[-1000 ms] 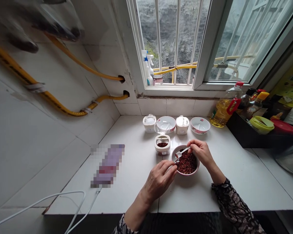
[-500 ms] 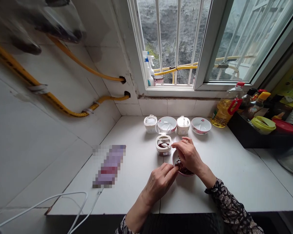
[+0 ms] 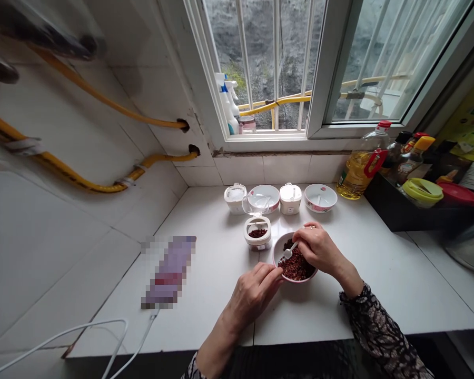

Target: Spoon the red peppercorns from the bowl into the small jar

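A bowl (image 3: 296, 266) of dark reddish-brown dried bits stands on the white counter between my hands. My left hand (image 3: 255, 289) has its fingers closed on the bowl's left rim. In my right hand (image 3: 319, 251) is a small white spoon (image 3: 288, 253), its scoop low over the bits in the bowl. Left of the bowl sits an uncovered white seasoning jar (image 3: 257, 234) with similar dark bits inside.
Behind stand a jar of white contents (image 3: 236, 198), a floral bowl (image 3: 264, 199), another white jar (image 3: 290, 198) and a second floral bowl (image 3: 321, 198). An oil bottle (image 3: 357, 168) and a black box of bottles are at right. A blurred purple object (image 3: 169, 271) with a cable lies left.
My right hand has brought the spoon from the open jar over to the bowl. The left hand remains at the bowl's rim. The whole view has shifted slightly.
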Demonstrator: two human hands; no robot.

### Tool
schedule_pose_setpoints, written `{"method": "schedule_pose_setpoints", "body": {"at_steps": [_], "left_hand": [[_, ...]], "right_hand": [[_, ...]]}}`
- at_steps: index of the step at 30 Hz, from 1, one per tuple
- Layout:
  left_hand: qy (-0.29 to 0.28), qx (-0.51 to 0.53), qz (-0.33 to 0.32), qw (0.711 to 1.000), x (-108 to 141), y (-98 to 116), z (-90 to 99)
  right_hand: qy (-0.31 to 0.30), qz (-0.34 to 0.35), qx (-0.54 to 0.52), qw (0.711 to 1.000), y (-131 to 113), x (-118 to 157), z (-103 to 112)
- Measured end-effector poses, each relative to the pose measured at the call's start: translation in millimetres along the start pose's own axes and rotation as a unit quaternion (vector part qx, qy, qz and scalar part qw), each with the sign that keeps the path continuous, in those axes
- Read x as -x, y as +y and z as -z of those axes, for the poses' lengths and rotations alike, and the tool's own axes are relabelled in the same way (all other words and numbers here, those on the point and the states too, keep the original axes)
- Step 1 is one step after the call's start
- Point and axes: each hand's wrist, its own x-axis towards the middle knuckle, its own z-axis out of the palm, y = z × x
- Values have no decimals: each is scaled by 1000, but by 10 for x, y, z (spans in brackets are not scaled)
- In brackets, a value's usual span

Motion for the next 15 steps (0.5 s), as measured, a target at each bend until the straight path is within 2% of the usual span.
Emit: {"method": "schedule_pose_setpoints", "body": {"at_steps": [3, 7, 15], "left_hand": [[0, 6, -2, 1000, 3, -4, -2], [4, -2, -2, 1000, 8, -7, -8], [5, 1, -8, 1000, -5, -3, 5]], "right_hand": [[-10, 7, 20, 1000, -15, 6, -63], [-35, 6, -27, 999, -56, 9, -116], [10, -123, -125, 984, -31, -25, -68]]}}
